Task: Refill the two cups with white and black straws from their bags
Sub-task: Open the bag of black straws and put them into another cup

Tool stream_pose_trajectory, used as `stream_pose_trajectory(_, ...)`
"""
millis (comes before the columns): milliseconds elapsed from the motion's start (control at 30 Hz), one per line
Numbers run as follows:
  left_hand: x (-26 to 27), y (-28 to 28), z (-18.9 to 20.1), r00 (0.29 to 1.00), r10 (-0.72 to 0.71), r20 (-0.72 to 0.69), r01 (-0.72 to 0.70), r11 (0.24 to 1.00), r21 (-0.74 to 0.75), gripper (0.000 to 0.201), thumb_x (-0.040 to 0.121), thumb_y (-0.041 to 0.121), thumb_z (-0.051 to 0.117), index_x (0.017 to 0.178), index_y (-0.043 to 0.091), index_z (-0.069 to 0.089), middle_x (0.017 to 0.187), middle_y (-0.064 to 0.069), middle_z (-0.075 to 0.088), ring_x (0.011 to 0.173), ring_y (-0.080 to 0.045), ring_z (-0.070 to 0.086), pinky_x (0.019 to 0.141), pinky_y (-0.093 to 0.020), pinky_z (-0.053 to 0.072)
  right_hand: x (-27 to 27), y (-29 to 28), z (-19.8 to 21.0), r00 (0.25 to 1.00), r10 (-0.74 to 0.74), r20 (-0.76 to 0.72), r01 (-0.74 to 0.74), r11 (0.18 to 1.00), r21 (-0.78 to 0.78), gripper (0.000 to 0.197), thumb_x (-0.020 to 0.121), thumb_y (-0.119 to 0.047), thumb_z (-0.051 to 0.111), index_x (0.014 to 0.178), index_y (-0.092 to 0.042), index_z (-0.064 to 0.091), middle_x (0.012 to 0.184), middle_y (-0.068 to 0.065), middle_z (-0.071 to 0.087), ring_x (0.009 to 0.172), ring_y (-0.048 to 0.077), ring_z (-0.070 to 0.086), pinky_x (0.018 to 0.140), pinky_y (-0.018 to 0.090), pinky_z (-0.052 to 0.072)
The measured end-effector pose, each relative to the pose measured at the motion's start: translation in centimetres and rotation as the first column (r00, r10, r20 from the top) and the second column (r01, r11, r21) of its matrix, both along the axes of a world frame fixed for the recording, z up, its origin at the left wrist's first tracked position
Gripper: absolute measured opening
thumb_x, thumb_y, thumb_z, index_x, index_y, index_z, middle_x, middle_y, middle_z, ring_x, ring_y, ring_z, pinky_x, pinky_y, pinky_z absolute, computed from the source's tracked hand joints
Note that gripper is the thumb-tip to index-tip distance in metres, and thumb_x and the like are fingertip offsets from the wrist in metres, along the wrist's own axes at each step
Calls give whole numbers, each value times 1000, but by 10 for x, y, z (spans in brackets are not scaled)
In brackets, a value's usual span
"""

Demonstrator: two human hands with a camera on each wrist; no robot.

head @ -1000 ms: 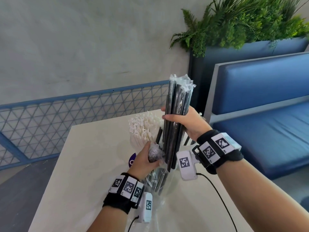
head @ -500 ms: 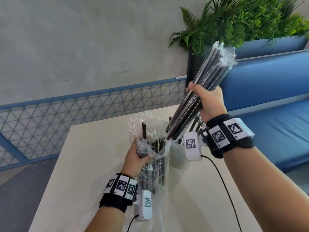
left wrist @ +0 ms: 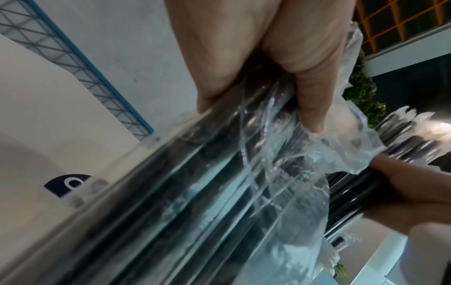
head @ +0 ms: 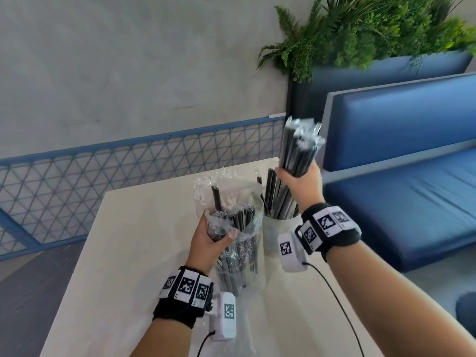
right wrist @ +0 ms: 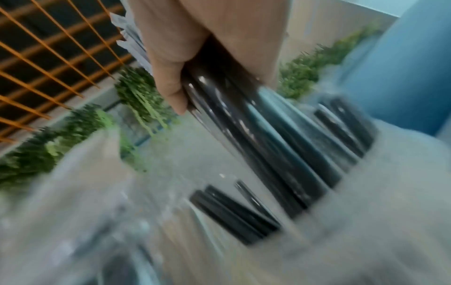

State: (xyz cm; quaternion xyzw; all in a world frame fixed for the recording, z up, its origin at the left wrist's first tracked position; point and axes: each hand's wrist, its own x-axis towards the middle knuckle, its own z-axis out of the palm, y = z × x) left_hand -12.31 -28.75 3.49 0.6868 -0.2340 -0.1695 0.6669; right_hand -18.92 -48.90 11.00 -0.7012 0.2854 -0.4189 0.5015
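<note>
Your right hand is wrapped around a bundle of black straws, fingers and thumb curled tight on it, with the lower ends of the straws down inside the pale cup on the tabletop. The bundle stands nearly upright, its wrapped tops poking above your fist. In the right wrist view your fingers close on the glossy black straws and the lower ends disappear behind the cup's rim, though the picture is blurred. Your left hand grips the clear plastic bag near its open mouth, thumb and fingers pinching the crumpled film along with some straws inside; the bag stands on the tabletop just left of the cup and touches it or nearly so. More black straws remain in the bag, 1 sticking up higher than the others. In the left wrist view your fingers press the film against the dark straws. Behind the bag you can see the tops of white straws; their cup is hidden. A blue bench seat stands to the right of the tabletop, with a planter of green ferns behind it.
</note>
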Motion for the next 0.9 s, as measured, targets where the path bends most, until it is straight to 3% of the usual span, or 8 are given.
stream_pose_trajectory(100,-3,0,-2,1000,-27,-7,27,1000,-14,60,75,-5,69,128,8,44,107,-4,63,84,6,65,68,-8,50,1,-4,-34,991,2,-134,7,998,70,45,71,-18,78,110,-7,59,111,11,67,103,26,63,87,32,49)
stream_pose_trajectory(233,-1,0,-6,999,-35,-22,34,999,-43,62,74,-4,70,128,12,44,107,3,62,82,11,64,67,-7,49,-1,-3,-38,968,29,-247,-10,997,79,53,70,-20,79,116,-7,56,112,9,66,106,25,61,84,26,44)
stream_pose_trajectory(333,0,-1,-6,999,-39,-22,38,998,-41,61,74,-3,71,127,14,45,110,2,62,87,7,64,70,-8,50,-4,3,-13,999,-43,-20,42,998,-48,71,66,-18,82,125,-16,42,115,-2,56,106,15,56,89,25,44)
stream_pose_trajectory(433,0,-3,-6,998,-49,-26,48,998,-40,62,75,-6,68,125,19,43,108,7,61,84,11,64,68,-7,50,0,6,9,992,42,120,-4,954,-299,76,69,-13,79,132,-24,38,134,-1,44,112,10,50,93,18,44)
stream_pose_trajectory(533,1,-3,-6,998,-57,-31,55,998,-40,64,75,-6,68,129,16,42,111,3,62,87,7,65,70,-10,51,14,-2,5,991,59,-117,-113,830,-546,45,80,-8,65,123,-19,53,132,2,47,118,18,48,101,31,42)
stream_pose_trajectory(633,2,-2,-8,998,-51,-47,49,998,-42,60,75,-7,68,128,7,44,103,2,63,81,6,66,67,-9,51,23,-7,-27,917,80,-390,-280,827,-488,23,91,-5,48,107,-10,64,117,7,59,107,28,53,96,42,43)
stream_pose_trajectory(800,3,1,-9,997,-46,-63,43,998,-50,60,74,-6,69,127,2,43,99,-3,65,79,1,68,66,-12,53,19,-2,-61,902,60,-428,-268,855,-445,26,95,-7,40,109,-10,62,114,6,58,106,29,52,92,36,41)
stream_pose_trajectory(900,3,2,-10,997,-48,-66,45,998,-50,61,74,-4,70,128,6,44,102,-1,64,80,4,66,68,-12,53,13,12,-50,902,-121,-414,-164,792,-589,30,94,-24,43,120,-16,56,126,3,53,119,24,45,103,36,29)
